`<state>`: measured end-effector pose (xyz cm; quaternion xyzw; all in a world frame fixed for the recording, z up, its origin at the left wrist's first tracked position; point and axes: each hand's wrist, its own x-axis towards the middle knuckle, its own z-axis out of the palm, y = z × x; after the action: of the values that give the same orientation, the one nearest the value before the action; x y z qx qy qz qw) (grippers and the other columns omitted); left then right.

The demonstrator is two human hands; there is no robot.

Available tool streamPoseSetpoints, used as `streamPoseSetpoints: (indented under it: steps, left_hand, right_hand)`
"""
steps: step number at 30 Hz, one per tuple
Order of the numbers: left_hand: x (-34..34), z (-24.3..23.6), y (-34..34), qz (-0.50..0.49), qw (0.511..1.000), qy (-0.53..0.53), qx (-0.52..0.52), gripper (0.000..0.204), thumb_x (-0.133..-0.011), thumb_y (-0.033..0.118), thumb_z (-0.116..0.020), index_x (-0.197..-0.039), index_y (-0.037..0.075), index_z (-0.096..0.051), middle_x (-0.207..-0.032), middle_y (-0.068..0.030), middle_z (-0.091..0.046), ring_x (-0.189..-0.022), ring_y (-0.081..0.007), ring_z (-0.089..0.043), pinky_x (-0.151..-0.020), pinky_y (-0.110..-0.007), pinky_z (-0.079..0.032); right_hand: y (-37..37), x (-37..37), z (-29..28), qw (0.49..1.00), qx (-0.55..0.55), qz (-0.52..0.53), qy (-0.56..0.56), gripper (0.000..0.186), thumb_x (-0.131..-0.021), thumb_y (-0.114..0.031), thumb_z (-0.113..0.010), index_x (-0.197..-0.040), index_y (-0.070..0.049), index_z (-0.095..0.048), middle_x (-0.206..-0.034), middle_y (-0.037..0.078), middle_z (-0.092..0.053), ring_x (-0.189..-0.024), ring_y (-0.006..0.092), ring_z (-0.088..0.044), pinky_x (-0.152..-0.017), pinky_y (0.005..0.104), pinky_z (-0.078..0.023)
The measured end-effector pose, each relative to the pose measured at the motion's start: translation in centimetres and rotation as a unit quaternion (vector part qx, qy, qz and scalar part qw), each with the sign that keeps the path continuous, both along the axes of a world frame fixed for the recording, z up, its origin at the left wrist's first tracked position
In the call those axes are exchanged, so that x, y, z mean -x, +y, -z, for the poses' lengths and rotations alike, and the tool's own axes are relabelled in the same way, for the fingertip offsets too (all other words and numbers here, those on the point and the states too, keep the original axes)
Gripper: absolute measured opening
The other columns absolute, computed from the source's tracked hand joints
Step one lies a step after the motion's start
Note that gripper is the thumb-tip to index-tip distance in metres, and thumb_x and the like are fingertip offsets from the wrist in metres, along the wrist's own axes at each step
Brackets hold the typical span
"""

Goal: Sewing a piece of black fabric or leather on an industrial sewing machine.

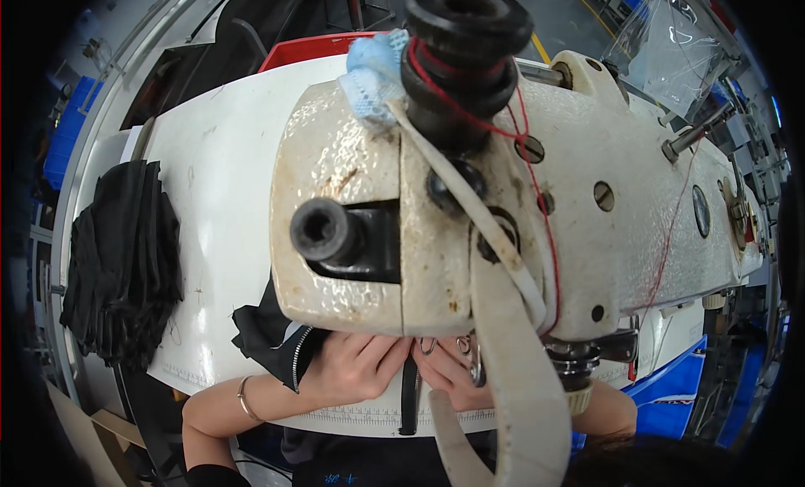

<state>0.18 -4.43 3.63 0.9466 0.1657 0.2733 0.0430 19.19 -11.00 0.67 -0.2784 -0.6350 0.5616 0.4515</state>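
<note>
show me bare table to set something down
The white tabletop is mostly bare between the black fabric stack and the sewing machine. It's crowded at the machine's near side, around the left hand, right hand and zippered fabric.

Cloth (262, 332): black; zipper teeth (296, 361): silver. Sewing machine (344, 307): off-white, brown-flecked. Thread (454, 103): red. Tabletop (220, 235): white. Crumpled wad (371, 83): pale blue, white.
</note>
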Motion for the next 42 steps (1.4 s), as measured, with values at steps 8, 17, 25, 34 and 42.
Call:
streamPoseSetpoints:
  steps: [8,17,25,34,42]
  left_hand:
    - [-0.4,2.3,2.2,-0.031,0.966,-0.096,0.237,0.021,-0.076,0.003,-0.062,-0.096,0.001,-0.067,-0.097,-0.0152,-0.064,-0.084,-0.0319,-0.061,-0.078,-0.042,-0.049]
    - [-0.5,-4.3,-1.1,-0.094,0.973,0.212,0.006,0.013,-0.062,0.004,-0.057,-0.073,0.0,-0.061,-0.071,-0.0136,-0.055,-0.076,-0.0275,-0.058,-0.08,-0.039,-0.046]
    - [4.7,-3.0,-8.7,0.059,0.975,0.138,-0.162,0.007,-0.071,0.009,-0.057,-0.071,0.003,-0.06,-0.069,-0.0031,-0.049,-0.064,-0.0151,-0.049,-0.072,-0.028,-0.044]
    - [4.7,-0.2,-9.2,-0.029,0.989,-0.043,-0.139,0.02,-0.065,0.007,-0.065,-0.085,0.003,-0.068,-0.079,-0.002,-0.051,-0.066,-0.012,-0.047,-0.063,-0.025,-0.04]
    - [4.2,-4.9,-3.4,-0.13,0.866,-0.215,0.432,0.013,-0.089,-0.002,-0.053,-0.095,-0.003,-0.064,-0.087,-0.0078,-0.062,-0.077,-0.0138,-0.056,-0.073,-0.024,-0.044]
  right_hand:
    - [0.9,-0.1,0.7,0.704,-0.467,0.263,-0.465,0.016,-0.064,-0.011,-0.057,-0.072,0.002,-0.06,-0.082,0.019,-0.058,-0.072,0.0334,-0.056,-0.07,0.0475,-0.049]
    - [-1.3,-1.1,-1.2,0.696,-0.482,0.156,-0.509,0.037,-0.069,-0.016,-0.06,-0.1,0.002,-0.065,-0.1,0.015,-0.063,-0.095,0.027,-0.06,-0.085,0.038,-0.048]
    - [-6.5,1.0,-2.3,0.723,-0.489,0.167,-0.458,0.033,-0.074,-0.012,-0.059,-0.102,0.006,-0.065,-0.106,0.013,-0.06,-0.098,0.024,-0.059,-0.08,0.0342,-0.049]
    - [-6.3,1.4,-2.9,0.758,-0.475,0.226,-0.387,0.026,-0.075,-0.008,-0.062,-0.098,0.004,-0.066,-0.095,0.012,-0.063,-0.09,0.0227,-0.063,-0.067,0.0276,-0.049]
    - [-6.7,1.0,-2.3,0.758,-0.465,0.148,-0.433,0.022,-0.073,-0.007,-0.063,-0.092,0.003,-0.066,-0.095,0.012,-0.063,-0.096,0.0234,-0.062,-0.073,0.0286,-0.048]
